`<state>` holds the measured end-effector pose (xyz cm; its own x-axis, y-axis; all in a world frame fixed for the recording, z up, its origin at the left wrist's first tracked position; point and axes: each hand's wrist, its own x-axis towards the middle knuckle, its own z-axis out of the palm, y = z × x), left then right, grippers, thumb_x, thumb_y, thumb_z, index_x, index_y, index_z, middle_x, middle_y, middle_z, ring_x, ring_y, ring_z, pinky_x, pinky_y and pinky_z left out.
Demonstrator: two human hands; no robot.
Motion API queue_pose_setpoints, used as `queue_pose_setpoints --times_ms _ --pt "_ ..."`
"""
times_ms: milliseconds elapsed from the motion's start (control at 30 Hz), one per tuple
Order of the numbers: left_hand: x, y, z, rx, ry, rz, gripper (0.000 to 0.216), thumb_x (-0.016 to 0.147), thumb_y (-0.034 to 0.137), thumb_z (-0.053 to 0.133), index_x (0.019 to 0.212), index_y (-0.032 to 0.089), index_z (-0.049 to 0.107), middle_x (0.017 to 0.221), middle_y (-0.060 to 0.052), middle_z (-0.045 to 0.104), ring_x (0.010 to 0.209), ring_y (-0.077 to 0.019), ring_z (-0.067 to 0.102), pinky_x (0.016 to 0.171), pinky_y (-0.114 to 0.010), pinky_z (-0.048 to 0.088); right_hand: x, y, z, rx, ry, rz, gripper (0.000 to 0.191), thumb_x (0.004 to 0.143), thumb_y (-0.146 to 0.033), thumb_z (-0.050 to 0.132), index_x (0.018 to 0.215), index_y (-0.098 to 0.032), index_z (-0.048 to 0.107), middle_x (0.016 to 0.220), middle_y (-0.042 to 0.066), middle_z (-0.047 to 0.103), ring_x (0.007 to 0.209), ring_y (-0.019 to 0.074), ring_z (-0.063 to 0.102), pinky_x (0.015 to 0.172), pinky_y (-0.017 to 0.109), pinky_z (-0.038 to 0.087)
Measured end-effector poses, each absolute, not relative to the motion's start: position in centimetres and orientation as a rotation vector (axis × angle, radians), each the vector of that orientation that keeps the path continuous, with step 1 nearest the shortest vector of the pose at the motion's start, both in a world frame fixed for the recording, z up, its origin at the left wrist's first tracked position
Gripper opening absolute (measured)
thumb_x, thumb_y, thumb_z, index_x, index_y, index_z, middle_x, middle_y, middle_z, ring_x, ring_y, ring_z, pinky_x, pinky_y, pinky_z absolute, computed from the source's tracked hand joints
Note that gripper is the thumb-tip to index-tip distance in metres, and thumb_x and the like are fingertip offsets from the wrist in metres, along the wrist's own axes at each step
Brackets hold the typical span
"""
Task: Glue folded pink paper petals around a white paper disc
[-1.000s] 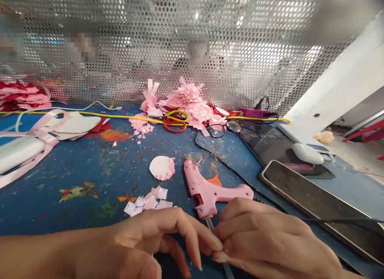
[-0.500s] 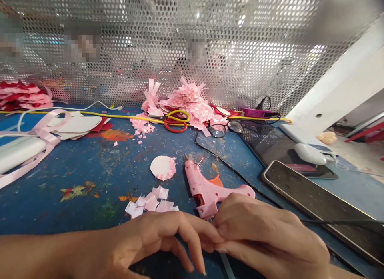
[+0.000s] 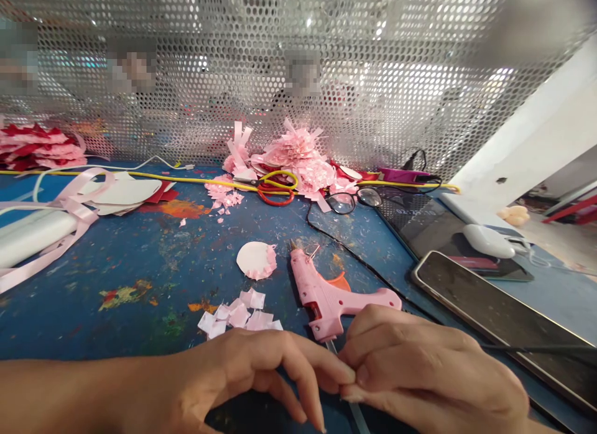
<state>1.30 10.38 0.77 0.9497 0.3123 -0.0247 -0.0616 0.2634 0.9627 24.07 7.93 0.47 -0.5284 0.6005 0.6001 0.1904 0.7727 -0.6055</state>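
Note:
My left hand reaches in from the left, its index fingertip meeting the fingers of my right hand. Both are closed in a pinch at this meeting point; whatever lies between the fingertips is hidden or too small to make out. Just beyond them a pink glue gun lies on its side, its orange trigger showing. A translucent glue stick runs from its back end beneath my fingertips. Pink paper squares lie in front of my left hand. Behind these is a round white card with pink bits along its right edge.
Red-and-yellow-handled scissors and eyeglasses lie by a pink fringed paper pile. A phone and tablet occupy the right. Pink ribbon curls at left. A perforated metal screen stands behind.
Both hands, still joined at the fingertips, have shifted slightly right in the view. The whole scene has also slid a little rightward. Glue gun and card lie as before.

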Motion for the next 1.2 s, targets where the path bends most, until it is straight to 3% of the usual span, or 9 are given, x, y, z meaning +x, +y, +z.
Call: queue_pose_setpoints --times_ms 167,367,567,767,900,967,1033,1100,1200 --pt "1.2 9.7 -0.7 1.265 0.216 0.425 0.031 0.082 0.045 0.057 0.102 0.021 0.058 0.135 -0.009 0.044 0.126 -0.0266 0.039 0.104 -0.041 0.03 24.1 8.0 0.1 -0.65 -1.989 0.621 0.005 0.082 -0.017 0.064 0.086 -0.02 0.064 0.068 0.001 0.068 0.065 0.0125 0.066 0.062 0.025 0.056" --pt "1.1 10.5 -0.8 1.301 0.149 0.319 0.038 0.08 0.044 0.061 0.108 0.02 0.058 0.134 -0.01 0.045 0.126 -0.0283 0.04 0.103 -0.041 0.032 24.2 8.0 -0.3 -0.708 -2.032 0.636 0.03 0.077 -0.024 0.07 0.106 -0.022 0.062 0.078 0.001 0.067 0.069 0.0112 0.064 0.064 0.022 0.055" --pt "1.1 10.4 -0.2 1.317 0.214 0.313 0.037 0.08 0.047 0.06 0.104 0.019 0.058 0.13 -0.011 0.047 0.125 -0.0292 0.041 0.106 -0.044 0.027 24.2 8.0 0.3 -0.677 -2.162 0.524 0.003 0.082 -0.019 0.065 0.08 -0.018 0.066 0.068 0.0 0.065 0.067 0.0093 0.063 0.064 0.021 0.054" --pt "1.1 10.3 -0.3 1.241 0.222 0.363 0.035 0.08 0.044 0.062 0.106 0.019 0.058 0.135 -0.013 0.041 0.131 -0.0302 0.033 0.1 -0.041 0.036 24.0 8.2 -0.1 -0.76 -2.026 0.581 0.016 0.083 -0.023 0.063 0.068 -0.018 0.061 0.064 0.0 0.063 0.061 0.0092 0.063 0.059 0.02 0.054" --pt "1.4 10.3 -1.5 1.152 0.19 0.425 0.034 0.081 0.043 0.061 0.104 0.019 0.056 0.136 -0.013 0.044 0.128 -0.0282 0.039 0.098 -0.041 0.038 23.9 8.4 -0.2 -0.806 -1.986 0.599 0.021 0.083 -0.025 0.063 0.064 -0.018 0.056 0.063 -0.001 0.061 0.061 0.0095 0.063 0.055 0.019 0.054" --pt "1.4 10.5 -1.8 1.167 0.203 0.516 0.03 0.081 0.042 0.061 0.099 0.019 0.056 0.125 -0.013 0.055 0.117 -0.0253 0.051 0.091 -0.037 0.043 23.9 8.5 -0.1 -0.789 -2.005 0.591 0.019 0.083 -0.022 0.063 0.066 -0.018 0.056 0.064 -0.001 0.061 0.063 0.0097 0.063 0.057 0.02 0.054" --pt "1.1 11.0 -1.8 1.26 0.34 0.686 0.016 0.086 0.035 0.056 0.091 0.02 0.057 0.101 -0.007 0.067 0.09 -0.0179 0.062 0.075 -0.028 0.048 23.9 8.5 0.0 -0.776 -2.043 0.586 0.017 0.083 -0.018 0.062 0.068 -0.018 0.055 0.066 -0.001 0.061 0.065 0.0096 0.063 0.059 0.02 0.054" --pt "0.6 11.9 -1.4 1.487 0.607 0.875 0.01 0.089 0.026 0.052 0.084 0.021 0.059 0.08 -0.002 0.067 0.067 -0.0127 0.058 0.063 -0.024 0.044 24.0 8.5 0.1 -0.771 -2.103 0.576 0.014 0.084 -0.017 0.06 0.071 -0.018 0.056 0.069 -0.001 0.063 0.068 0.0092 0.063 0.063 0.019 0.054" --pt "-0.1 13.5 -0.7 2.094 0.748 1.03 0.009 0.084 0.02 0.057 0.081 0.022 0.065 0.076 -0.002 0.066 0.073 -0.017 0.054 0.074 -0.03 0.041 24.1 8.3 0.5 -0.741 -2.24 0.532 0.01 0.088 -0.018 0.054 0.08 -0.019 0.059 0.073 0.001 0.065 0.072 0.0097 0.062 0.067 0.019 0.053"
